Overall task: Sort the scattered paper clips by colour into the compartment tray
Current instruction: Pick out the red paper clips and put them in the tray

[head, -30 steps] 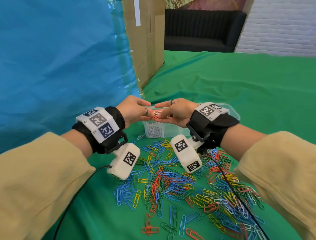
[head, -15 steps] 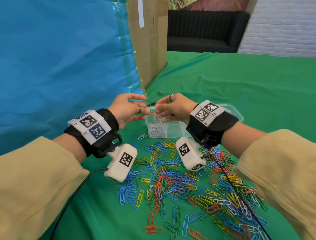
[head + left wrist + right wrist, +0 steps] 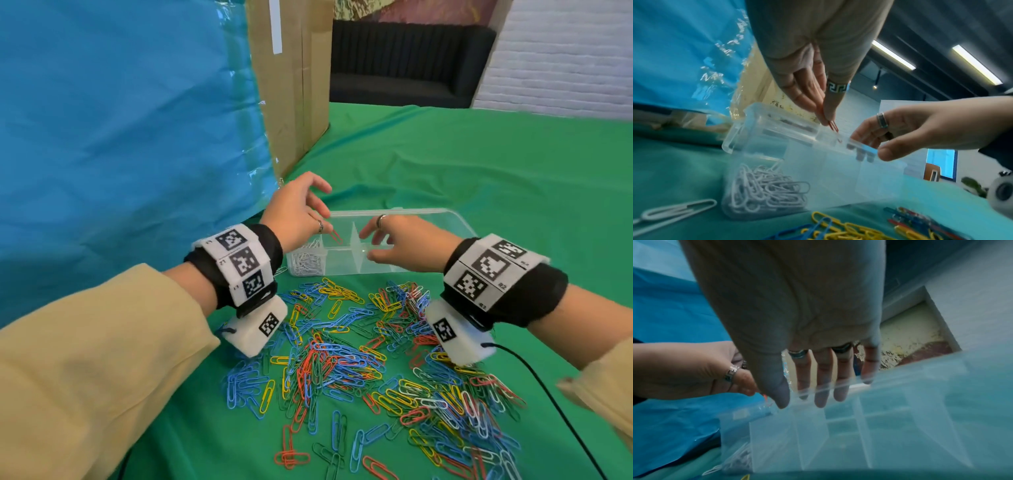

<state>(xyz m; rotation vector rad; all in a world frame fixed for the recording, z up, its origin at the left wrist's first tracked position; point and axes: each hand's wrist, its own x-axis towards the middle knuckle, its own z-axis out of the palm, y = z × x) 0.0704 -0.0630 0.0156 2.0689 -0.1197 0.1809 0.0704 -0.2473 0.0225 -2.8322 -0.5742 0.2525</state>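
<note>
A clear plastic compartment tray [image 3: 442,219] stands on the green cloth beyond the pile; its near-left compartment holds white clips [image 3: 306,262]. My left hand [image 3: 301,212] pinches red paper clips [image 3: 335,236] [image 3: 833,125] over the tray's left end, tips pointing down. My right hand [image 3: 394,240] hovers over the tray's middle with relaxed, spread fingers [image 3: 822,386] and nothing in it. The scattered coloured paper clips [image 3: 359,359] lie in front of the tray: blue, yellow, red, green and white mixed.
A tall cardboard box [image 3: 291,78] stands behind the tray on the left, beside blue plastic sheeting [image 3: 120,137]. One white clip [image 3: 676,211] lies on the cloth left of the tray. A black cable [image 3: 548,394] crosses the cloth at right.
The hands were touching over the tray; they have drawn apart. The left hand now holds the red clips alone and the right hand has moved right, fingers loosened.
</note>
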